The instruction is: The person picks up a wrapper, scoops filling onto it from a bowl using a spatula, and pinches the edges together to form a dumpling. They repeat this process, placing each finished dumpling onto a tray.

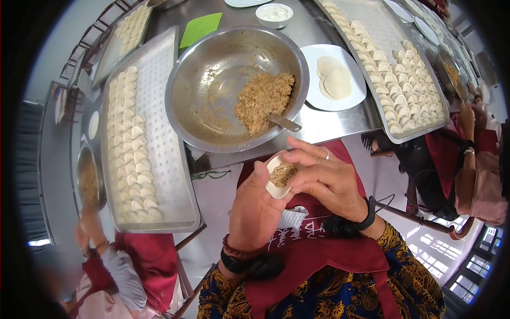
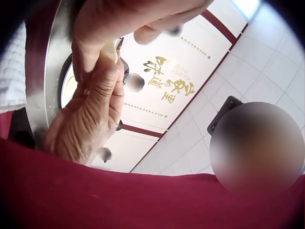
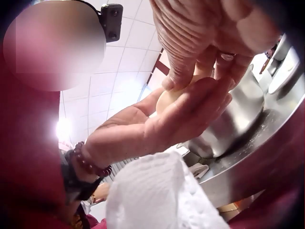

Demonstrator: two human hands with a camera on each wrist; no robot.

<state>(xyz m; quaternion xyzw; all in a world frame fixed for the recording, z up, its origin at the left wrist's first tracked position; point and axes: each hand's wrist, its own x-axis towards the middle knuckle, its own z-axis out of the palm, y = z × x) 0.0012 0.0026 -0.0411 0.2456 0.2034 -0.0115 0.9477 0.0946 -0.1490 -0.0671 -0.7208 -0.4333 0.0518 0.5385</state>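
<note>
In front of the apron, my left hand (image 1: 255, 210) cradles a round dumpling wrapper (image 1: 275, 192), its thumb along the near edge. A small mound of minced filling (image 1: 283, 173) lies in the middle of the wrapper, whose sides are raised around it. My right hand (image 1: 332, 183) pinches the wrapper's right edge between thumb and fingers; a ring shows on one finger. In the right wrist view the pale dough (image 3: 167, 99) shows between both hands, the filling hidden. Just beyond the hands stands a large steel bowl (image 1: 204, 66) with brown filling (image 1: 263, 101) and a metal utensil handle (image 1: 284, 123).
A white plate (image 1: 353, 87) with several wrappers (image 1: 337, 84) is right of the bowl. Trays with rows of dumplings stand left (image 1: 167, 175) and right (image 1: 356, 16). Behind are a green mat (image 1: 200, 29) and white bowl (image 1: 274, 16). Other people work at both sides.
</note>
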